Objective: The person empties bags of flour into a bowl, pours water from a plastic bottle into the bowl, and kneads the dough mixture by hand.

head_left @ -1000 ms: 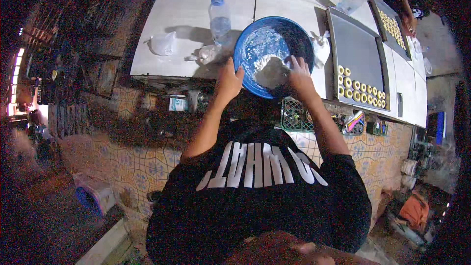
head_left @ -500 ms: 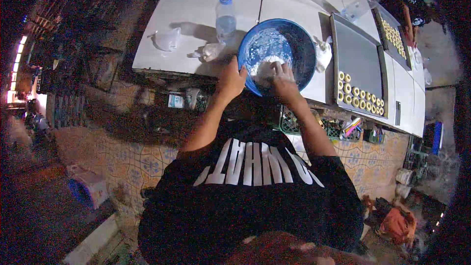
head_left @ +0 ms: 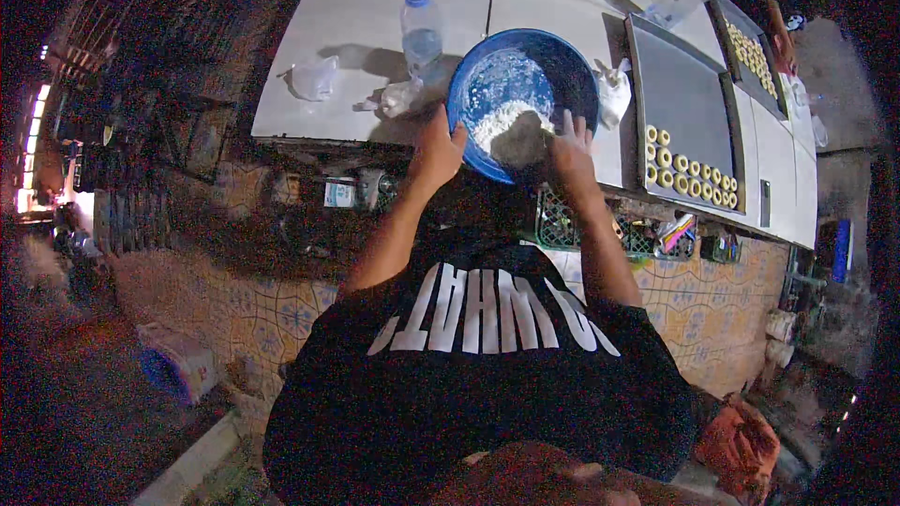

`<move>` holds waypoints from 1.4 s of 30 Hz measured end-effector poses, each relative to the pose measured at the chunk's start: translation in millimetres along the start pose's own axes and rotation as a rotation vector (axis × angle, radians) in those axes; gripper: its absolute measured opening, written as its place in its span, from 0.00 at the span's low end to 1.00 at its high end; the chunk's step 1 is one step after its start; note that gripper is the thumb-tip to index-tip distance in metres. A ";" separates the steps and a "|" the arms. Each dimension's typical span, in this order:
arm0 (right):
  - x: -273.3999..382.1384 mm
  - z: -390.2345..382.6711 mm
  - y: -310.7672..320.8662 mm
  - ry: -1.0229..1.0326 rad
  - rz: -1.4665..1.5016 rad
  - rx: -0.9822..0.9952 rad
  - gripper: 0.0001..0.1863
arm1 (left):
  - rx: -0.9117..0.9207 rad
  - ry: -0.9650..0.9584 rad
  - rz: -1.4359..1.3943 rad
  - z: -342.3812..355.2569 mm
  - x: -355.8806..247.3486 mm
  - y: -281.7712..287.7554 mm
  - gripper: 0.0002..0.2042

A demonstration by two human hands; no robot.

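Observation:
A round blue basin (head_left: 457,84) stands near the table's front edge, with white flour (head_left: 511,122) on its bottom and lower wall. My left hand (head_left: 439,148) grips its left rim, thumb on the near side. Over the near right rim reaches my right hand (head_left: 574,155), its whitened fingers stretched and apart inside the basin. Nothing shows in those fingers. Part of the flour lies in the shadow beside the right hand.
Left of the basin are a clear bottle (head_left: 422,33) partly filled and two small plastic bags (head_left: 398,96) (head_left: 315,79). To the right, a white bag (head_left: 613,94) and a metal tray (head_left: 680,66) holding several dough rings (head_left: 694,169). Farther right, another person's arm (head_left: 780,33) is beside a second tray (head_left: 747,61).
My right hand has drawn back from the flour toward the basin's right rim, and its fingers have straightened. My left hand keeps its hold.

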State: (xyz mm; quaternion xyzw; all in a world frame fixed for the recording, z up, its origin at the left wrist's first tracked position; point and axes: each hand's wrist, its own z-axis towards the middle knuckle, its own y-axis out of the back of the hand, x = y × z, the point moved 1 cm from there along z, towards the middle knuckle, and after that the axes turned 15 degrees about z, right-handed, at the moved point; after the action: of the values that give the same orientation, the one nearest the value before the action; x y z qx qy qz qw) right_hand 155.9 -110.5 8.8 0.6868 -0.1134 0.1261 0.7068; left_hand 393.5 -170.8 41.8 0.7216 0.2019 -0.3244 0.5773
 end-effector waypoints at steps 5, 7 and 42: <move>-14.5 -1.5 -43.8 0.034 -0.017 0.108 0.15 | -0.135 -0.063 0.130 20.9 45.5 -38.9 0.22; 6.9 3.6 -34.1 0.022 0.084 0.058 0.17 | -0.098 -0.035 0.027 21.0 47.1 -36.3 0.25; 22.5 7.1 -45.4 0.297 0.049 -0.080 0.13 | -0.096 0.027 0.078 9.5 26.9 -25.9 0.27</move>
State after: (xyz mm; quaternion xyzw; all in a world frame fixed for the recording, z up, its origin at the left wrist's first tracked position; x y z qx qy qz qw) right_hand 192.4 -118.2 -26.2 0.6290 -0.0294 0.2388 0.7392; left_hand 393.1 -175.7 3.5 0.7047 0.1967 -0.2817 0.6207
